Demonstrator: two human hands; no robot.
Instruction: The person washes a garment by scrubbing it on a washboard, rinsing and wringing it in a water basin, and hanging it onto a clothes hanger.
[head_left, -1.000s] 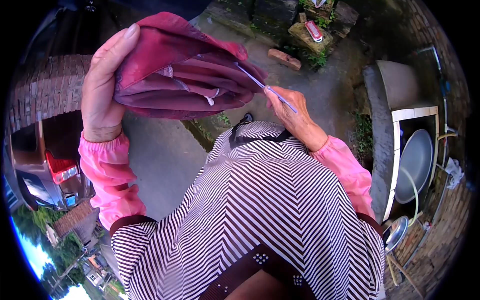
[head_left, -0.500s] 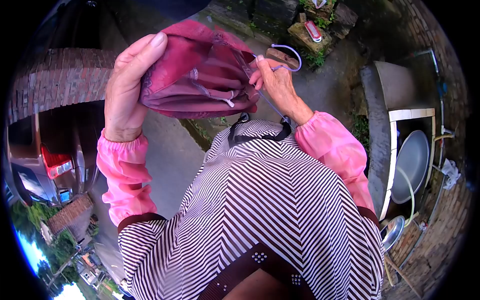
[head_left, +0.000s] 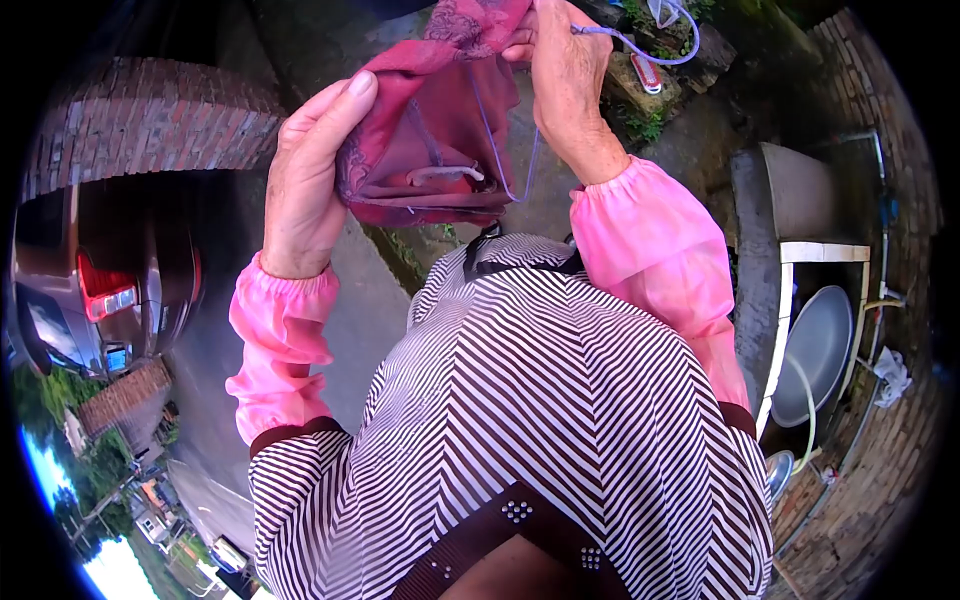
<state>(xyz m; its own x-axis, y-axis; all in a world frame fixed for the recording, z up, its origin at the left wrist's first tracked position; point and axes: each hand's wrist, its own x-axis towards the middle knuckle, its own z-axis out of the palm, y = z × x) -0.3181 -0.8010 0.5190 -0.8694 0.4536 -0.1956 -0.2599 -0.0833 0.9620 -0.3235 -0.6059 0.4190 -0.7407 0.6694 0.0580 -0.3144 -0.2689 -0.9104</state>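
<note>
A dark red cloth piece [head_left: 400,125], patterned along its rim, hangs with its hollow inside facing me. My left hand [head_left: 312,180] is closed on its left edge, thumb on top. At the cloth's upper right edge my right hand [head_left: 570,90] pinches the fabric, its fingertips partly hidden near the top of the view. A purple cord [head_left: 655,60] loops out to the right from my right hand, and a thin strand of it hangs down in front of the cloth. Inside the cloth a pale tie [head_left: 445,173] shows.
On the left are a brick wall [head_left: 150,120] and a parked vehicle [head_left: 130,285]. Stone blocks with a red-and-white object [head_left: 646,74] lie at the upper right. A concrete structure [head_left: 760,200] stands at the right, with a large metal basin [head_left: 815,350] beside it.
Both hands have moved up and to the right with the cloth. My right hand has gone from the cord at the cloth's side to its upper edge, and the rim is stretched between the hands.
</note>
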